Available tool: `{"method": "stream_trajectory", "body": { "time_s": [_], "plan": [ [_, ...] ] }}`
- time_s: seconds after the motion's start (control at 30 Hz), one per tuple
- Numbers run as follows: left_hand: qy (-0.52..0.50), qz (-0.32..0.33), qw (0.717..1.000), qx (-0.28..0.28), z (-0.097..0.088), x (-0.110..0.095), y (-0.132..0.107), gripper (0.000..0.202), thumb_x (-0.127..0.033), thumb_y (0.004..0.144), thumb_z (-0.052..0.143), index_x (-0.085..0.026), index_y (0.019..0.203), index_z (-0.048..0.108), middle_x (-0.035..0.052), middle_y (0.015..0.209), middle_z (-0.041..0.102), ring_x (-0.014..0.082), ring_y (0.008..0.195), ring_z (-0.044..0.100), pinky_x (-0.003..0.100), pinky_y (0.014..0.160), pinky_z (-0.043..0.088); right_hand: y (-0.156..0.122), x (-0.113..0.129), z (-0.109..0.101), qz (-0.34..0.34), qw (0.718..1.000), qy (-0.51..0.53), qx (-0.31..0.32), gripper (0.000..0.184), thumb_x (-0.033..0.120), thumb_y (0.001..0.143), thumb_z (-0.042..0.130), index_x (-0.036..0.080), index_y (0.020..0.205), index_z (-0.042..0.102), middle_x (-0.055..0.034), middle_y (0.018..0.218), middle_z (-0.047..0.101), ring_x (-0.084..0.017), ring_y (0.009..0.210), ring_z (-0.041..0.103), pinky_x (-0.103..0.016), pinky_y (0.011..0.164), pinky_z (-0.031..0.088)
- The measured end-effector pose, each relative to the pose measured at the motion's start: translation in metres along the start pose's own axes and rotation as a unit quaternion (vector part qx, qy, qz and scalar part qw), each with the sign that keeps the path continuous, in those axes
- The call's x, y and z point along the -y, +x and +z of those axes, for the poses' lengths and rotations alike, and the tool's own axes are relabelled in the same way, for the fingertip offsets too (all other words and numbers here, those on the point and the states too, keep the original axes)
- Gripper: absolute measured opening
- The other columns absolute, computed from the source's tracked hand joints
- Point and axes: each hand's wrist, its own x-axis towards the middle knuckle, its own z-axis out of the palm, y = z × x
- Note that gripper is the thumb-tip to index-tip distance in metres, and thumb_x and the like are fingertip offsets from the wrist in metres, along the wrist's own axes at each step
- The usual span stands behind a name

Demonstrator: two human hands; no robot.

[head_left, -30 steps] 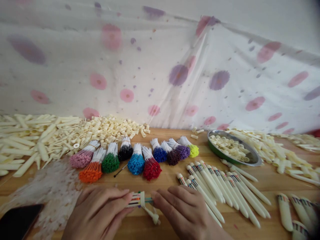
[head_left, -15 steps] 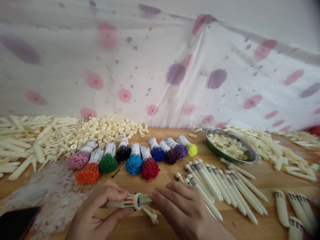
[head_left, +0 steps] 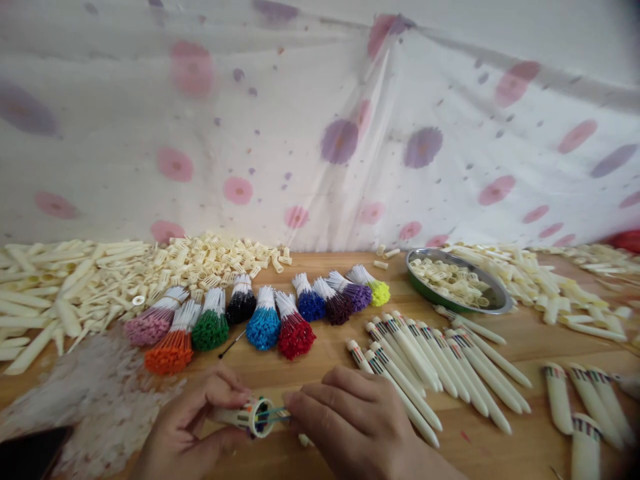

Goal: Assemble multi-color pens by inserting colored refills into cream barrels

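Note:
My left hand point(head_left: 193, 421) is closed around a cream multicolour pen barrel point(head_left: 245, 417), its open, slotted end facing right and tilted a little towards me. Coloured bits show in the slots. Thin blue-green refills point(head_left: 274, 417) run from that open end to the fingertips of my right hand point(head_left: 350, 417), which pinch them; their far ends are hidden under the fingers. Under the right hand a small whitish piece point(head_left: 305, 440) lies on the table, mostly covered. Bundles of refills stand beyond my hands, among them a red bundle point(head_left: 296, 333) and a light blue bundle point(head_left: 263, 327).
Assembled pens point(head_left: 420, 357) lie in a row to the right. Behind them stands a metal bowl point(head_left: 501, 301) of slotted cream parts. Cream tubes point(head_left: 30, 293) are heaped at left, near clear plastic bits point(head_left: 100, 393) and a dark phone-like object point(head_left: 33, 453).
The barrel's open end has turned more towards me and moved slightly left and down. My right hand still pinches the refills. The whole view has shifted a little.

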Motion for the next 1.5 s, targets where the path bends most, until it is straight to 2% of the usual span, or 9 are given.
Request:
{"method": "stream_trajectory", "body": {
  "time_s": [0.5,0.67,0.83,0.97,1.1,1.2,1.33,1.4,1.5],
  "plan": [
    [0.022,0.012,1.000,-0.011,0.002,-0.002,0.001,0.021,-0.018,0.068,0.075,-0.035,0.079,0.068,-0.0016,0.077,0.069,0.0192,0.076,0.068,0.027,0.065,0.058,-0.007,-0.002,0.006,-0.022,0.999,-0.006,-0.027,0.025,0.015,0.096,0.038,0.008,0.095,0.062,-0.0058,0.072,0.068,-0.013,0.058,0.055,-0.024,0.047,0.043],
    [0.070,0.042,0.997,-0.018,0.002,-0.005,0.001,0.015,-0.020,0.067,0.076,-0.031,0.073,0.069,-0.0006,0.073,0.068,0.0197,0.073,0.069,0.027,0.063,0.057,-0.007,-0.002,0.008,-0.022,0.999,-0.015,-0.032,0.023,0.014,0.095,0.040,0.009,0.094,0.062,-0.0046,0.070,0.068,-0.012,0.057,0.057,-0.024,0.047,0.044],
    [0.092,0.064,0.993,-0.031,0.002,-0.008,0.001,0.021,-0.016,0.066,0.075,-0.032,0.077,0.067,-0.0025,0.076,0.068,0.0176,0.074,0.068,0.025,0.065,0.057,-0.007,-0.001,0.010,-0.014,0.999,0.003,-0.039,0.019,0.013,0.093,0.043,0.008,0.096,0.061,-0.0056,0.074,0.069,-0.013,0.058,0.056,-0.024,0.049,0.044],
    [0.101,0.018,0.993,-0.057,0.003,-0.011,0.005,0.014,-0.018,0.066,0.075,-0.027,0.072,0.066,-0.0024,0.072,0.067,0.0155,0.070,0.067,0.021,0.062,0.056,-0.008,-0.007,0.010,0.033,0.998,0.034,-0.032,0.015,0.010,0.090,0.047,0.011,0.094,0.061,-0.0051,0.076,0.069,-0.013,0.059,0.055,-0.023,0.054,0.045],
    [0.090,-0.026,0.989,-0.110,-0.003,-0.008,0.009,0.011,-0.027,0.065,0.076,-0.023,0.069,0.066,-0.0025,0.068,0.066,0.0153,0.069,0.067,0.020,0.061,0.055,-0.009,-0.029,0.008,0.179,0.983,0.012,-0.047,0.013,0.017,0.089,0.051,0.017,0.090,0.064,-0.0036,0.076,0.070,-0.015,0.066,0.062,-0.025,0.060,0.047],
    [0.069,-0.081,0.982,-0.157,-0.012,-0.009,0.013,0.017,-0.029,0.063,0.078,-0.023,0.073,0.065,-0.0056,0.071,0.069,0.0130,0.068,0.067,0.016,0.059,0.054,-0.011,-0.046,0.009,0.284,0.956,-0.015,0.070,0.011,0.020,0.087,0.055,0.018,0.088,0.066,-0.0033,0.080,0.070,-0.017,0.072,0.065,-0.025,0.064,0.048],
    [0.017,-0.117,0.964,-0.240,-0.032,-0.019,0.022,0.024,-0.028,0.059,0.080,-0.019,0.073,0.064,-0.0084,0.068,0.070,0.0098,0.063,0.065,0.014,0.056,0.051,-0.017,-0.053,0.023,0.313,0.905,-0.081,0.278,0.009,0.017,0.084,0.060,0.018,0.078,0.066,-0.0047,0.085,0.067,-0.019,0.077,0.064,-0.026,0.065,0.047],
    [0.027,-0.113,0.951,-0.288,-0.046,-0.025,0.027,0.025,-0.026,0.057,0.081,-0.016,0.072,0.064,-0.0079,0.070,0.070,0.0097,0.066,0.065,0.014,0.059,0.051,-0.022,-0.052,0.036,0.305,0.885,-0.116,0.331,0.005,0.018,0.082,0.062,0.018,0.078,0.066,-0.0056,0.088,0.067,-0.021,0.081,0.064,-0.027,0.067,0.046],
    [0.076,-0.131,0.934,-0.324,-0.073,-0.033,0.029,0.029,-0.029,0.061,0.079,-0.017,0.082,0.063,-0.0086,0.070,0.069,0.0086,0.059,0.063,0.014,0.052,0.049,-0.029,-0.051,0.053,0.303,0.876,-0.152,0.343,0.002,0.017,0.081,0.062,0.017,0.082,0.065,-0.0082,0.088,0.068,-0.025,0.084,0.064,-0.029,0.065,0.045]
  ]
}}
